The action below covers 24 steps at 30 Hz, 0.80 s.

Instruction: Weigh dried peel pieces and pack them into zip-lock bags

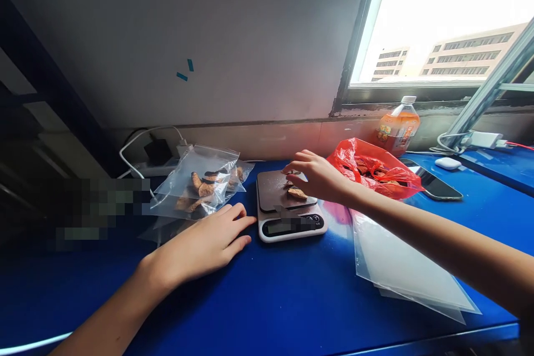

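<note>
A white kitchen scale (292, 229) with a metal plate stands on the blue table. A few brown dried slices (297, 193) lie on its plate. Above the plate, my right hand (315, 175) has its fingertips curled close together; a small bit shows between them, too small to name. My left hand (212, 239) rests on the table left of the scale, fingers apart and nothing in them. Just beyond it, clear zip bags (204, 181) contain brown dried pieces. Right of the scale, a red plastic bag (346, 153) gapes around more brown slices.
Flat clear bags (404, 261) lie under my right forearm. A phone (442, 186), a white earbud case (448, 163) and a bottle of orange drink (400, 125) are at the back right. A white cable (125, 147) and a black plug (157, 150) are at the back left.
</note>
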Motion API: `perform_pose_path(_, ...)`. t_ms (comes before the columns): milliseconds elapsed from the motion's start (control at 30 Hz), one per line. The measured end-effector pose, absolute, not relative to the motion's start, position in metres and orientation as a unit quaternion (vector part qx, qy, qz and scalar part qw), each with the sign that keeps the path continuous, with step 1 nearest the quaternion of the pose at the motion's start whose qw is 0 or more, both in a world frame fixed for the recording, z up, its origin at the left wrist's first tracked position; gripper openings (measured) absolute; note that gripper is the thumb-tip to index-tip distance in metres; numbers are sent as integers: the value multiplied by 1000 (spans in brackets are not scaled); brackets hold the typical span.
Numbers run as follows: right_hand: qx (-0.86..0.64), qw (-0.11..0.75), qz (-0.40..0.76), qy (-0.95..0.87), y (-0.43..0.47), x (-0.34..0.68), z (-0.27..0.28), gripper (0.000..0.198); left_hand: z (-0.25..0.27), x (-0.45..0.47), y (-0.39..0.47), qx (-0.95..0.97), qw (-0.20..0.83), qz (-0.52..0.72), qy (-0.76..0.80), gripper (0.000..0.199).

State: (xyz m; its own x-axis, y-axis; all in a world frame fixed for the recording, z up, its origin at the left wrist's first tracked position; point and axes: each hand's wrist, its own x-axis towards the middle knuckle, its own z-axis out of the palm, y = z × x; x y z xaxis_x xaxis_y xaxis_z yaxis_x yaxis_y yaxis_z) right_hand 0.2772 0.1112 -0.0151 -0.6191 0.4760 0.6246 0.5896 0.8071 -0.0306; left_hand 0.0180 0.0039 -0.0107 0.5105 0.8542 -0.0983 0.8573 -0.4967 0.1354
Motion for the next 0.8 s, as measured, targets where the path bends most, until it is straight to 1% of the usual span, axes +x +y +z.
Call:
perform_pose_path(67, -281, 313, -81, -904, 113, 276, -7, 16, -9, 18, 3, 861, 88, -15, 500, 36)
perform_pose_path(133, -270, 348, -82, -894, 111, 290, 4, 16, -7, 18, 1, 858, 98, -26, 503, 37)
perform_pose_path(167, -274, 380, -89, -879, 109, 304, 8, 15, -5, 19, 0, 857, 103, -33, 504, 37)
perform_pose_path(233, -344, 445, -106, -820, 107, 339, 10, 17, -4, 20, -1, 857, 102, -42, 504, 37)
perform_pose_path(300, -460, 474, -114, -742, 107, 378, -1, 22, -6, 21, -3, 858, 88, -41, 504, 35)
perform_pose_path(333, -495, 478, -124, -715, 108, 396, -10, 25, -7, 21, -3, 860, 78, -37, 503, 35)
perform_pose_path(367, -518, 472, -129, -702, 110, 411, -21, 25, -10, 21, -4, 861, 67, -32, 503, 35)
perform_pose_path(433, -543, 428, -111, -714, 114, 431, -44, 20, -14, 21, -5, 864, 49, -24, 501, 36)
perform_pose_path(533, -553, 379, -82, -737, 125, 440, -69, 21, -19, 21, -6, 864, 45, -23, 501, 38)
perform_pose_path(700, -537, 316, -27, -782, 135, 438, -74, 26, -17, 21, -7, 867, 62, -15, 494, 37)
perform_pose_path(800, -516, 287, 1, -807, 132, 440, -69, 26, -15, 20, -6, 871, 64, -11, 488, 35)
